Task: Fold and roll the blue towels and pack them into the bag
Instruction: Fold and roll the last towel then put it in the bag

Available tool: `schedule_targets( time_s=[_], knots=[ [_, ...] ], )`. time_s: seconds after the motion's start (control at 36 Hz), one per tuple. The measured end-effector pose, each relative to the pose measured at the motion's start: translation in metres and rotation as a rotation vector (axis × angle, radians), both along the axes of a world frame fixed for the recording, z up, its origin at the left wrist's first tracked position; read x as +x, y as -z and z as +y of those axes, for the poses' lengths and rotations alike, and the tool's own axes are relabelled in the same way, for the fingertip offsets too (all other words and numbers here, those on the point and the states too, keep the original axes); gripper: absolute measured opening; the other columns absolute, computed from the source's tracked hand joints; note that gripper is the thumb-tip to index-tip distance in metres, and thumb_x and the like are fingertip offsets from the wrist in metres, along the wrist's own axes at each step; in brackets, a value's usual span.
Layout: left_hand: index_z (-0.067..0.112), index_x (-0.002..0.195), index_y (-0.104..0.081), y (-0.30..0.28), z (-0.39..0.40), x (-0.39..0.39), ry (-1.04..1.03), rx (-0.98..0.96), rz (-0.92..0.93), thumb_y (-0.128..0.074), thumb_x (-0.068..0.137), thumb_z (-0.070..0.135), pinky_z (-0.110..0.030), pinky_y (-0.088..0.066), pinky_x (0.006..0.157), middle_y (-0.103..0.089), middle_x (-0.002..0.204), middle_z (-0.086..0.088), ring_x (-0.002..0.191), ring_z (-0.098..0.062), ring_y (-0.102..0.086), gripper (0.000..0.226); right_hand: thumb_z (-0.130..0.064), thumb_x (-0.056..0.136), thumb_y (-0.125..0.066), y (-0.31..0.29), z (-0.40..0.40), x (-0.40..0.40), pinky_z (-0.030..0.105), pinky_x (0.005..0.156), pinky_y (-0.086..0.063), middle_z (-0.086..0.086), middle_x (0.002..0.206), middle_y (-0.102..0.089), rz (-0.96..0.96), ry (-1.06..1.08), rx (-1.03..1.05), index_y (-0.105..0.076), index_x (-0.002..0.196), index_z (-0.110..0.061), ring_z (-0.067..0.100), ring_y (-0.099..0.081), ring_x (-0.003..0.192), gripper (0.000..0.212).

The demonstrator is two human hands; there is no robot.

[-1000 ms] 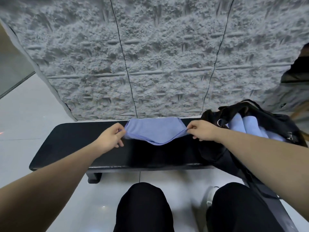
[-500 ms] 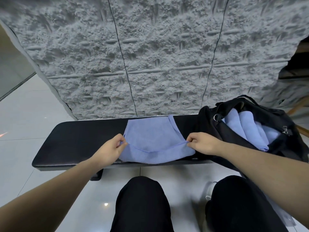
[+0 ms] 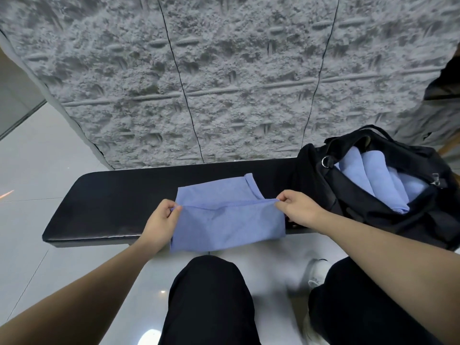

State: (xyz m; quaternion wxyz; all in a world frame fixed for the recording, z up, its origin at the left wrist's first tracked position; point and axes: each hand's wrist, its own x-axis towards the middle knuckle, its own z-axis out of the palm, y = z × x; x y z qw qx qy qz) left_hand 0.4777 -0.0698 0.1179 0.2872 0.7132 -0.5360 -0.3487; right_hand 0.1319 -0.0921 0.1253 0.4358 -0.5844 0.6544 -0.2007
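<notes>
We pinched the blue towel point(image 3: 224, 220) at both corners — left hand point(image 3: 161, 220), right hand point(image 3: 298, 210) — over the worktop point(image 3: 112, 195).

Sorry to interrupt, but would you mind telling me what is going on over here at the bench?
A person is folding a blue towel on a black bench. The left hand and the right hand each pinch one end of its folded edge, and the near part hangs over the bench's front. An open black bag on the bench's right end already holds several rolled blue towels.
</notes>
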Motion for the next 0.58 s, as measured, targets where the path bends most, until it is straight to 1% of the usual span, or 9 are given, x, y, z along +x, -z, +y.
schedule_targets(
  time_s=[0.06,0.08,0.17,0.22,0.31,0.39,0.5,0.58],
  knots=[
    [0.024,0.09,-0.053,0.003,-0.002,-0.003,-0.055,-0.003,0.04,-0.051,0.098,0.037,-0.047,-0.054,0.073,-0.057,0.08,-0.005,0.073,-0.018,-0.052,0.016,-0.016,0.091,-0.053,0.004,-0.003,0.004,0.028,0.054,-0.036,-0.004,0.059,-0.046,-0.047,0.043,0.013,-0.057,0.083,-0.015,0.014,-0.04,0.057,0.009],
    [0.024,0.09,-0.053,0.005,-0.002,-0.005,-0.075,-0.006,0.054,-0.051,0.098,0.037,-0.043,-0.051,0.07,-0.056,0.081,-0.005,0.073,-0.018,-0.051,0.016,-0.016,0.09,-0.054,0.006,-0.004,0.006,0.028,0.054,-0.035,-0.005,0.058,-0.045,-0.062,0.054,0.014,-0.057,0.083,-0.015,0.014,-0.039,0.057,0.008],
    [0.022,0.09,-0.052,0.011,-0.004,-0.01,-0.123,-0.081,0.062,-0.051,0.099,0.032,-0.034,-0.041,0.065,-0.055,0.08,-0.006,0.071,-0.018,-0.048,0.014,-0.016,0.088,-0.056,0.011,-0.011,0.01,0.03,0.063,-0.039,-0.007,0.058,-0.046,-0.094,0.079,-0.012,-0.058,0.081,-0.015,0.013,-0.04,0.06,0.008],
    [0.021,0.089,-0.051,0.011,-0.007,-0.011,-0.187,-0.138,0.089,-0.05,0.099,0.032,-0.033,-0.037,0.063,-0.053,0.079,-0.007,0.069,-0.017,-0.046,0.014,-0.018,0.088,-0.057,0.012,-0.017,0.013,0.032,0.066,-0.042,-0.009,0.056,-0.046,-0.103,0.119,-0.047,-0.059,0.08,-0.015,0.013,-0.042,0.06,0.008],
    [0.022,0.088,-0.05,0.014,-0.014,-0.008,-0.241,-0.11,0.152,-0.051,0.097,0.035,-0.037,-0.042,0.063,-0.054,0.079,-0.006,0.069,-0.018,-0.047,0.015,-0.02,0.087,-0.056,0.015,-0.025,0.015,0.033,0.065,-0.043,-0.008,0.055,-0.047,-0.103,0.153,-0.085,-0.058,0.08,-0.015,0.013,-0.042,0.059,0.009],
    [0.022,0.09,-0.051,0.023,-0.015,-0.004,-0.189,-0.04,0.072,-0.051,0.097,0.033,-0.038,-0.046,0.065,-0.059,0.084,-0.009,0.071,-0.019,-0.051,0.013,-0.022,0.087,-0.057,0.023,-0.029,0.018,0.033,0.065,-0.044,-0.007,0.061,-0.051,-0.04,0.089,-0.049,-0.059,0.083,-0.014,0.013,-0.045,0.061,0.01],
    [0.019,0.094,-0.052,0.034,-0.015,-0.001,-0.145,-0.036,-0.033,-0.053,0.098,0.025,-0.03,-0.04,0.062,-0.06,0.085,-0.006,0.071,-0.018,-0.051,0.008,-0.026,0.087,-0.059,0.034,-0.032,0.021,0.028,0.06,-0.041,-0.007,0.068,-0.057,0.114,0.007,-0.004,-0.059,0.082,-0.019,0.013,-0.049,0.064,0.009],
    [0.018,0.097,-0.051,0.037,-0.02,-0.003,-0.136,-0.039,-0.13,-0.055,0.095,0.018,-0.029,-0.04,0.062,-0.06,0.089,-0.007,0.075,-0.021,-0.055,0.004,-0.029,0.086,-0.06,0.034,-0.038,0.023,0.027,0.06,-0.041,-0.007,0.073,-0.06,0.121,0.023,-0.02,-0.058,0.089,-0.02,0.012,-0.052,0.066,0.009]
  ],
)
